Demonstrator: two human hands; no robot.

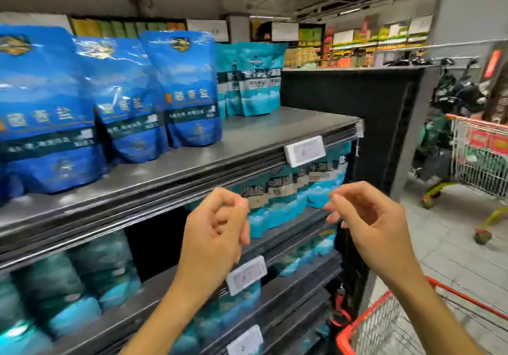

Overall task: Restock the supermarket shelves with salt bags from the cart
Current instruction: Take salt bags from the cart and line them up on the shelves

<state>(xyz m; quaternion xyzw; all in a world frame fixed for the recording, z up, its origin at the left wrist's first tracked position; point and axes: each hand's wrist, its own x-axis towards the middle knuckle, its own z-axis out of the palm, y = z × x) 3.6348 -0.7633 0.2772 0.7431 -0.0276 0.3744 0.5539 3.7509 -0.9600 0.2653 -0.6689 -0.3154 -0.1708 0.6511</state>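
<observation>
Before shelf: left hand, right hand raised, fingers loosely curled, holding nothing.

Top shelf: large bags left, small bags right, behind. Lower shelves: more bags. Cart right of shelves.

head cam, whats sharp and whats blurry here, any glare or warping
Head view: the dark blue salt bags on the top shelf are fairly sharp, with glare patches on their film; the teal bags lower left are smeared by blur; both hands, left and right, are reasonably crisp; shelf edges bow from wide-angle distortion.
</observation>
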